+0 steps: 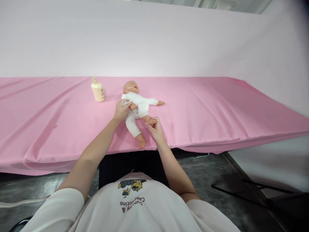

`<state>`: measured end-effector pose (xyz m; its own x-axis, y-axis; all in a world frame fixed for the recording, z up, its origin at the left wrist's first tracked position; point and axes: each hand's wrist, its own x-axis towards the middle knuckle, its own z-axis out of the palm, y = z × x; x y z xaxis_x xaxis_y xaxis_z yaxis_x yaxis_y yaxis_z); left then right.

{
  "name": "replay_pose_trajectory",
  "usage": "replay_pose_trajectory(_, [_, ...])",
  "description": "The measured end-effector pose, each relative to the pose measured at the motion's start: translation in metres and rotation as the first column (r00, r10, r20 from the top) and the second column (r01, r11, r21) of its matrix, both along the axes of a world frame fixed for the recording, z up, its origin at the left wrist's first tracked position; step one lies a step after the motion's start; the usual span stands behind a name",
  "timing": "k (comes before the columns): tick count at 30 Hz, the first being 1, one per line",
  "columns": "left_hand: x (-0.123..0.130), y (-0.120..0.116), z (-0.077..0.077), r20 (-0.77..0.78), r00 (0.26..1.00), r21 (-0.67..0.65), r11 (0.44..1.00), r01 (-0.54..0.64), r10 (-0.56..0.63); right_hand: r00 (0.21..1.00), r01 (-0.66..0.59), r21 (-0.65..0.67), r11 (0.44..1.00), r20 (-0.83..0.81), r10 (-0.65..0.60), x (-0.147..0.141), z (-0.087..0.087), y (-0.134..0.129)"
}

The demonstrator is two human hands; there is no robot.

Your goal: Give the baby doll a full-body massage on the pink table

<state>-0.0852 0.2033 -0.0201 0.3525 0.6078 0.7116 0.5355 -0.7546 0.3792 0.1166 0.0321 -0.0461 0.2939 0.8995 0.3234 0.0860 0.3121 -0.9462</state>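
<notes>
A baby doll (pixel 143 109) in a white cloth outfit lies face up on the pink tablecloth (pixel 198 109), its head toward the far edge. My left hand (pixel 121 110) is at the doll's side, fingers closed around its forearm near the small hand. Lower down, my right hand (pixel 155 129) pinches the doll's bare foot, with that leg bent up. The doll's other leg stretches toward me, and its other arm points out to the right. Part of the doll's sleeve is hidden behind my left fingers.
A cream pump bottle (pixel 98 91) stands on the cloth to the left of the doll. Behind the table rises a white wall (pixel 154 38). Black metal legs (pixel 238 193) of a stand or chair are on the floor at the lower right.
</notes>
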Motion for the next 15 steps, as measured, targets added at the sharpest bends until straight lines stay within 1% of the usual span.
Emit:
replay_pose_trajectory(7, [-0.0005,-0.0008,0.0009,-0.018,1.0,0.008,1.0,-0.002,0.003,1.0,-0.008,0.001,1.0,-0.005,0.008,0.0001,-0.0001,0.0008])
replay_pose_trajectory(10, [-0.0004,0.0002,0.0014,0.009,1.0,0.007,1.0,-0.015,0.015,0.999,0.039,0.027,0.999,-0.014,-0.038,0.0008,-0.0007,0.0002])
replay_pose_trajectory(13, [-0.0023,0.0022,0.0022,0.073,0.997,-0.019,0.999,-0.029,0.03,0.993,0.115,0.068,0.991,-0.048,-0.112,-0.0001,0.0015,-0.0029])
replay_pose_trajectory(15, [-0.0052,0.0048,0.0026,0.125,0.991,-0.041,0.998,-0.04,0.045,0.988,0.145,0.096,0.985,-0.067,-0.139,-0.0016,0.0047,-0.0059])
